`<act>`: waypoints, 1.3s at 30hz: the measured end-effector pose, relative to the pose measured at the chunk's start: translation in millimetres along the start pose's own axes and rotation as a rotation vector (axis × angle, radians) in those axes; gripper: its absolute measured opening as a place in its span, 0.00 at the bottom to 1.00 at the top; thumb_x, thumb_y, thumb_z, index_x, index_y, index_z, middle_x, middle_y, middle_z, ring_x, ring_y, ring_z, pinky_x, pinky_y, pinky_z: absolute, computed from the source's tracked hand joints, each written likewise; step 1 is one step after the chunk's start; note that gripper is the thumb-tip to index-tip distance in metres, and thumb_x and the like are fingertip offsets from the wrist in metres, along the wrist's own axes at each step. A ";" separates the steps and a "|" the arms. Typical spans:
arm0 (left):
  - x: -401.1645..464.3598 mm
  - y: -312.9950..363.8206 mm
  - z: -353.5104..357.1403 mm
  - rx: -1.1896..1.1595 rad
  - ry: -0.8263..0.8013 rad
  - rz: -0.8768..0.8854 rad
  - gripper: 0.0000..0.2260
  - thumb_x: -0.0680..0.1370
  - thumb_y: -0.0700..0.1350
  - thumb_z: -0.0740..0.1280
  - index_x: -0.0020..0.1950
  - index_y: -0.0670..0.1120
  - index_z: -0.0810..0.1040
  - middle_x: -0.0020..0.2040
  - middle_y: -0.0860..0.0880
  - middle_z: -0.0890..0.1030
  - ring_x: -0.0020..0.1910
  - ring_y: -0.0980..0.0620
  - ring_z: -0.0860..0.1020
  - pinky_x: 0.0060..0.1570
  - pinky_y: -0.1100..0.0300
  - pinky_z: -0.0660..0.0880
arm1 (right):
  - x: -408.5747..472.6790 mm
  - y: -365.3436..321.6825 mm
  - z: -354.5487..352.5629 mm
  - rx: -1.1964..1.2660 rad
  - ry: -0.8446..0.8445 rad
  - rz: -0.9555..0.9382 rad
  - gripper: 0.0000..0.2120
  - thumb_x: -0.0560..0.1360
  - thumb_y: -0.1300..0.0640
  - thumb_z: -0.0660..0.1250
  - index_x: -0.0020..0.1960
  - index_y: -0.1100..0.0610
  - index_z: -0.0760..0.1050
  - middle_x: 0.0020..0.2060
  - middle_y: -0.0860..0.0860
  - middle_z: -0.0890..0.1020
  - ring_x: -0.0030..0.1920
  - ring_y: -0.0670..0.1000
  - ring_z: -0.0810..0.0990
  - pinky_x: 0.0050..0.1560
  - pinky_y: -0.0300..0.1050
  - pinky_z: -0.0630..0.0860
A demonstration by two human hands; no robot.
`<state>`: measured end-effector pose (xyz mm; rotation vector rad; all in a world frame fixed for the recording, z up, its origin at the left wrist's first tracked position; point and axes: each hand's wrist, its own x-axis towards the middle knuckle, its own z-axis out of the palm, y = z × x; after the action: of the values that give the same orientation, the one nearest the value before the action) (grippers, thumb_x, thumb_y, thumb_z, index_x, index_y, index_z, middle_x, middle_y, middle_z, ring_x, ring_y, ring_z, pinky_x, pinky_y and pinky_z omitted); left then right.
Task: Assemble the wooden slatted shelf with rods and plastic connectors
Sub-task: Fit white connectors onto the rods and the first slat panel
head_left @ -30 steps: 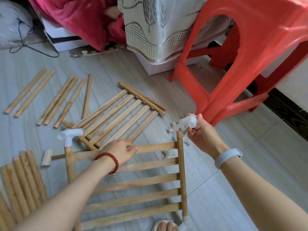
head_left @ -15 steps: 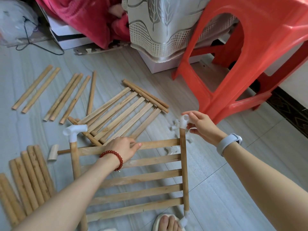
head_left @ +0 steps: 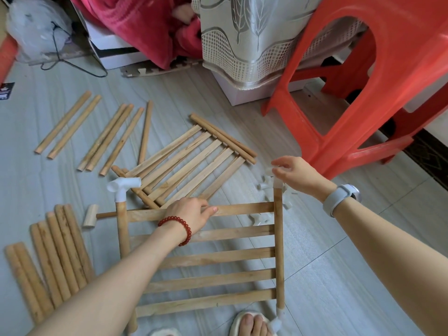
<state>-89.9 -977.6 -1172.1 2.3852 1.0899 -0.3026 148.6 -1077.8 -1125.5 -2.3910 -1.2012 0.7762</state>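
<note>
**Shelf panel takes shape on a tiled floor**

A person kneeling or crouching over a grey floor point(head_left: 339, 275) works on a wooden slatted panel point(head_left: 206, 258), which lies flat in the near centre of the scene with five slats running between two side rods. The left hand point(head_left: 189, 215), with a red bead bracelet point(head_left: 179, 229) at the wrist, rests on the topmost slat, fingers curled over its far edge and gripping it. The right hand point(head_left: 298, 175), a pale watch point(head_left: 341, 197) on its wrist, sits at the top of the right-hand rod point(head_left: 278, 251), fingers pinching a white plastic connector point(head_left: 276, 180) that sits on the rod's end; how far it is seated cannot be told. A matching white T-shaped connector point(head_left: 122, 187) caps the top of the left-hand rod point(head_left: 122, 234), and another white fitting point(head_left: 276, 323) shows at the near end of the right rod, beside a slippered foot point(head_left: 249, 324).

A second slatted panel point(head_left: 191, 161) lies just beyond the first, at an angle. Loose connectors point(head_left: 263, 218) are scattered on the floor near the right rod. A small wooden mallet point(head_left: 91, 215) lies just left of the panel, its handle reaching behind the left rod. Thick dowels point(head_left: 55, 253) lie bunched at the lower left; thinner rods point(head_left: 106, 137) are spread farther back. A red plastic stool point(head_left: 363, 93) stands at the right.
</note>
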 end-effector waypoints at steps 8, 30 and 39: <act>-0.2 0.7 -1.2 0.030 -0.008 -0.006 0.16 0.80 0.59 0.55 0.53 0.54 0.78 0.34 0.54 0.73 0.35 0.53 0.72 0.27 0.62 0.62 | -5.0 -6.7 -3.3 0.265 -0.215 0.015 0.21 0.78 0.68 0.52 0.51 0.49 0.79 0.54 0.52 0.79 0.54 0.70 0.75 0.59 0.62 0.73; 3.3 4.4 9.8 0.051 0.112 0.036 0.17 0.81 0.57 0.54 0.49 0.48 0.77 0.44 0.47 0.81 0.47 0.48 0.77 0.45 0.59 0.63 | -21.9 0.9 19.3 0.547 0.089 0.054 0.15 0.75 0.65 0.60 0.57 0.55 0.79 0.55 0.54 0.81 0.54 0.47 0.77 0.53 0.37 0.73; 17.6 9.2 20.9 0.037 0.151 0.038 0.18 0.81 0.58 0.54 0.50 0.48 0.78 0.44 0.48 0.81 0.46 0.48 0.77 0.56 0.56 0.64 | -19.0 19.4 13.3 0.775 0.006 0.124 0.17 0.78 0.65 0.53 0.58 0.59 0.78 0.56 0.55 0.78 0.53 0.57 0.77 0.60 0.55 0.74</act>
<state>-71.4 -982.3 -1193.5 2.4922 1.1123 -0.1324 143.1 -1103.6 -1140.4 -1.8158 -0.5811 1.0355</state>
